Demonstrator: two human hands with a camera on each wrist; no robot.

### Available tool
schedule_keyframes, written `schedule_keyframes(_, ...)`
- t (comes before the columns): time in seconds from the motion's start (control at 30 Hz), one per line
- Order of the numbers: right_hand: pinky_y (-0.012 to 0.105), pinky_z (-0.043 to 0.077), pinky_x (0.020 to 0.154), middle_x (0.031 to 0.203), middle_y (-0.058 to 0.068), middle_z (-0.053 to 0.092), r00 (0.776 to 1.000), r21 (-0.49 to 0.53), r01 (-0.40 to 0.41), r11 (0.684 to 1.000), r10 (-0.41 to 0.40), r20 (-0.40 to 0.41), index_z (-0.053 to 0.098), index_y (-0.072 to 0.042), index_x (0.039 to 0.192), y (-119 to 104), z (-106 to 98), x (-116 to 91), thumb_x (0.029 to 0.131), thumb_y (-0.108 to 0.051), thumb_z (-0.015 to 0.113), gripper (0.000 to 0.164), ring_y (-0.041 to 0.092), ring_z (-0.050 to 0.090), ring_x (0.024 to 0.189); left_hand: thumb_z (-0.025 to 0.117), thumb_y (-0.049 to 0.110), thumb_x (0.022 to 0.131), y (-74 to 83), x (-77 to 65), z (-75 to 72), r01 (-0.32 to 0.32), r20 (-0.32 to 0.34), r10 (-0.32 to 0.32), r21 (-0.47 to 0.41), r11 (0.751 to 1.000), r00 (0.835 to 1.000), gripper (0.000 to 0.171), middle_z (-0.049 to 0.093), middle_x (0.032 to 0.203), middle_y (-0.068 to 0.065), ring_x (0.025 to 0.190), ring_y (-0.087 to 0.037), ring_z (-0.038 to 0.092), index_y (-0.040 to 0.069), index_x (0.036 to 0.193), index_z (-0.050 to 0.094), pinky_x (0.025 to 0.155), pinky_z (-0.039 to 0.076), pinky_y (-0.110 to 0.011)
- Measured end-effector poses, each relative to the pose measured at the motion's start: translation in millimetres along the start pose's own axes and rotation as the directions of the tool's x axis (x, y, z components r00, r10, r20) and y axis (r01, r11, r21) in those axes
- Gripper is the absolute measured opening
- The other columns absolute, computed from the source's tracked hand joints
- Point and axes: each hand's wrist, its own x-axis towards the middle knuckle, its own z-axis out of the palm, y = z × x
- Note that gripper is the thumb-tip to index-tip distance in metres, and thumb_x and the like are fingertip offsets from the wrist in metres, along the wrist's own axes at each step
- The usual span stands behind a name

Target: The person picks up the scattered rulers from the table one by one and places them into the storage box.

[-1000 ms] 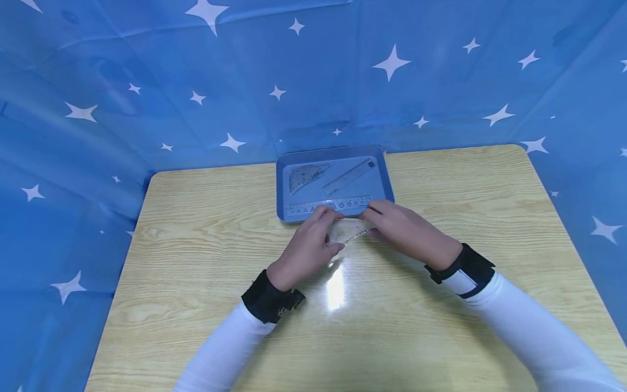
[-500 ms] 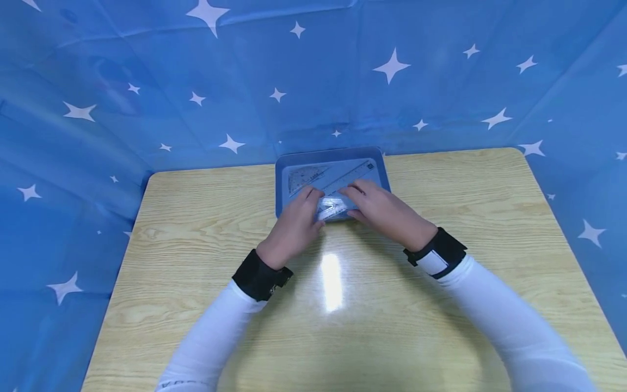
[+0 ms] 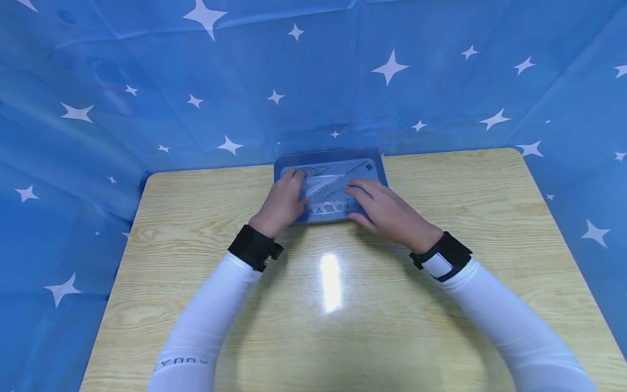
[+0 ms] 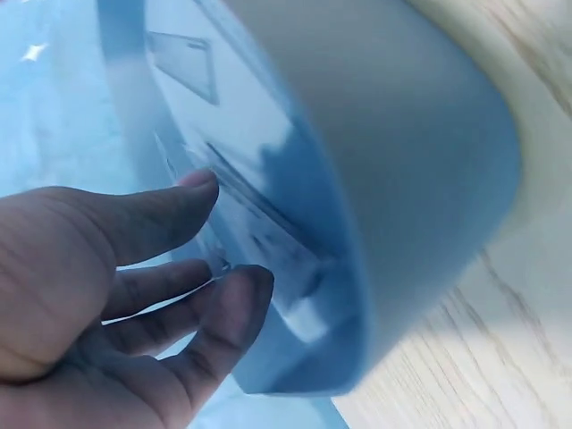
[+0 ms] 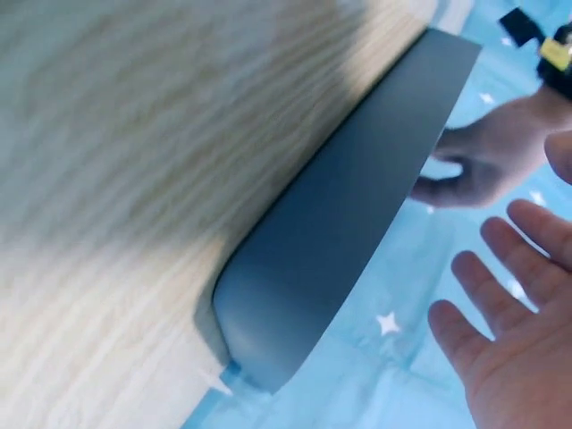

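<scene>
A blue tray [image 3: 328,158] stands at the table's back edge, holding clear plastic drawing tools. My left hand [image 3: 283,200] is over its left side, fingers curled at the edge of a clear set square [image 3: 317,189]. In the left wrist view, thumb and fingertips [image 4: 201,192] lie about this clear piece, which is hard to make out. My right hand [image 3: 389,212] hovers over the tray's right front with fingers spread, holding nothing. A stencil ruler [image 3: 335,207] lies along the front, and a straight ruler [image 3: 357,174] slants at the right. Another clear tool behind is partly hidden by my left hand.
The tray sits on a wood-grain table [image 3: 392,326], its raised wall [image 5: 331,206] facing me. A blue curtain [image 3: 313,65] with white stars hangs right behind the tray and along both sides.
Both hands moved forward over the tray with the set square. The right hand has let go of it and spread its fingers. The left hand has shifted left and forward.
</scene>
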Motion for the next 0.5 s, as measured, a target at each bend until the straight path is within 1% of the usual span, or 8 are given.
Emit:
schedule_keyframes(0.1,0.05,0.041,0.116,0.147,0.021,0.054,1.0,-0.006,0.022,1.0,-0.022,-0.005,0.056,0.003,0.142,1,2,-3,0.101,-0.028,0.068,0.052,0.036,0.051,0.138,0.074,0.007,0.094,-5.7,12.8,-1.7,0.024,0.02,-0.025,0.018,1.0,0.999,0.053,0.054,0.134,-0.026,0.121,-0.037,0.058,-0.01,0.139,0.053,0.102,0.051,-0.045)
schedule_keyframes(0.17,0.05,0.039,0.118,0.148,0.02,0.054,0.999,-0.004,0.034,0.999,-0.034,-0.007,0.056,0.003,0.141,1,4,-6,0.1,-0.027,0.069,0.053,0.035,0.05,0.14,0.075,0.008,0.093,-9.7,20.8,-1.8,0.041,0.031,-0.042,0.026,0.999,0.999,0.051,0.054,0.131,-0.026,0.118,-0.037,0.059,-0.01,0.137,0.054,0.101,0.052,-0.046)
schedule_keyframes(0.23,0.05,0.038,0.118,0.149,0.019,0.055,0.999,0.0,0.049,0.999,-0.049,-0.005,0.056,0.003,0.141,0,6,-9,0.099,-0.025,0.07,0.052,0.035,0.049,0.141,0.075,0.009,0.094,-14.2,28.0,-0.5,0.062,0.049,-0.063,0.033,0.998,0.997,0.051,0.054,0.133,-0.026,0.119,-0.038,0.06,-0.01,0.136,0.054,0.101,0.052,-0.046)
schedule_keyframes(0.37,0.049,0.04,0.117,0.148,0.018,0.056,0.998,0.027,0.058,0.998,-0.058,0.004,0.058,0.003,0.14,-8,10,-13,0.097,-0.022,0.072,0.051,0.034,0.05,0.14,0.076,0.012,0.094,-21.1,38.8,3.3,0.104,0.088,-0.109,0.061,0.993,0.99,0.053,0.054,0.135,-0.026,0.124,-0.039,0.058,-0.011,0.137,0.054,0.104,0.051,-0.045)
schedule_keyframes(0.5,0.048,0.042,0.116,0.148,0.017,0.056,0.998,0.062,0.063,0.996,-0.063,0.004,0.058,0.002,0.14,-17,12,-17,0.095,-0.019,0.074,0.052,0.033,0.051,0.138,0.074,0.012,0.095,-26.6,47.3,8.2,0.119,0.1,-0.128,0.092,0.989,0.987,0.048,0.055,0.133,-0.027,0.122,-0.039,0.059,-0.011,0.133,0.056,0.104,0.051,-0.046)
